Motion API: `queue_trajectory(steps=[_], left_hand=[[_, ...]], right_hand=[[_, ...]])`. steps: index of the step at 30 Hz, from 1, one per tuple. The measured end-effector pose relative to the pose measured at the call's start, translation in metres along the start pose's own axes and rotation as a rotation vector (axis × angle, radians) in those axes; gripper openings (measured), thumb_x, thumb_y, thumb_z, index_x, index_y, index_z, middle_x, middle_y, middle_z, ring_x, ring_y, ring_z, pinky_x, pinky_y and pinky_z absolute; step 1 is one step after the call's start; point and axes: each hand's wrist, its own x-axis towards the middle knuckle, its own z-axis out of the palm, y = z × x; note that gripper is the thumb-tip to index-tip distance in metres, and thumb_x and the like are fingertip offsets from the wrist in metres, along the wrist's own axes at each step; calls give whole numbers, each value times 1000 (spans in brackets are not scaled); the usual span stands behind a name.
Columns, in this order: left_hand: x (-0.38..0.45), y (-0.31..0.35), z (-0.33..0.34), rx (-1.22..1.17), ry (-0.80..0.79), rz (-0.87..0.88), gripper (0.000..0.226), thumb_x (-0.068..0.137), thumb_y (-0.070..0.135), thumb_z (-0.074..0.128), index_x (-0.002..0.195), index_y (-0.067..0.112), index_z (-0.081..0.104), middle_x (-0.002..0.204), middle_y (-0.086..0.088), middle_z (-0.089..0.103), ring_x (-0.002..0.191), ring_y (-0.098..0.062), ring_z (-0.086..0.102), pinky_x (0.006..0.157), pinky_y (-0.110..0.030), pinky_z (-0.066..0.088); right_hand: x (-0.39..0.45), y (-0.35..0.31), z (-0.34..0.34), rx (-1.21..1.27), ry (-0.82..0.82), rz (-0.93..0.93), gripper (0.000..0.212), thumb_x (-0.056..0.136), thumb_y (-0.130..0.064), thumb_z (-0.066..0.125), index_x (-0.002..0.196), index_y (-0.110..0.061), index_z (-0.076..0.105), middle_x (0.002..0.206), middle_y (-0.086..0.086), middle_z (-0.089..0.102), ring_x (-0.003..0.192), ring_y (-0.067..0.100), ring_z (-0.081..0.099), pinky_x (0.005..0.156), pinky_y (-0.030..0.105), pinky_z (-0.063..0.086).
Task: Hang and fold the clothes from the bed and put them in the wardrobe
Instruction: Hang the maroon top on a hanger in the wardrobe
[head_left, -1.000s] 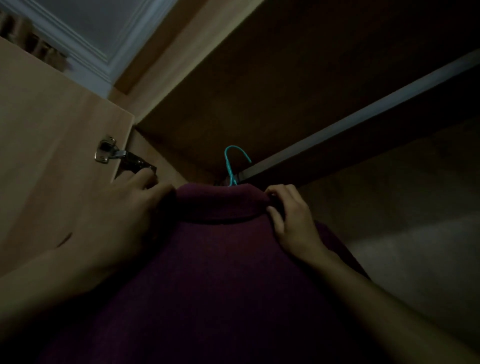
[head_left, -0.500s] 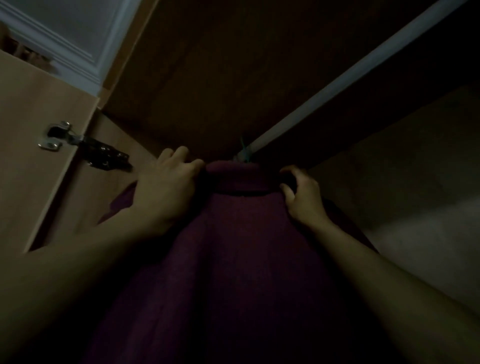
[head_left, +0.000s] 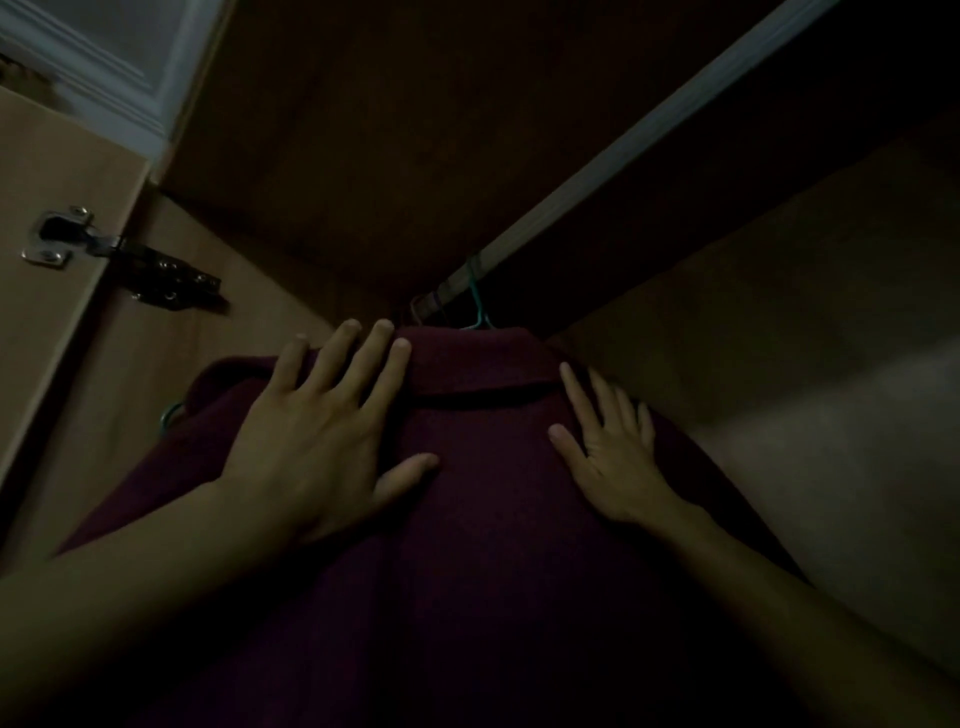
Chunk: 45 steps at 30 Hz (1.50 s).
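Left hand (head_left: 317, 441) flat, fingers spread, pressing maroon garment (head_left: 467, 545) at 9 o'clock; right hand (head_left: 610, 457) likewise at 3. Teal hanger (head_left: 478, 312) hooked on wardrobe rail (head_left: 649, 130), 12 o'clock.

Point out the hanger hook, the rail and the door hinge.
hanger hook (head_left: 479, 306), head view, teal curve under the rail.
rail (head_left: 649, 130), head view, mid-length.
door hinge (head_left: 57, 241), head view, metal plate on the door.
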Motion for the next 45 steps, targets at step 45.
queue_trajectory(steps=[45], left_hand=[[-187,33,-107,-206,-483,139,80,89,73,10,156,31,1,164,-9,-15,150,-30,-18,119,-61,-5]], right_hand=[[-312,-70,-127,-144,-708,354,91,79,-84,5,154,-35,-6,164,1,-8,150,22,-10,122,48,1]])
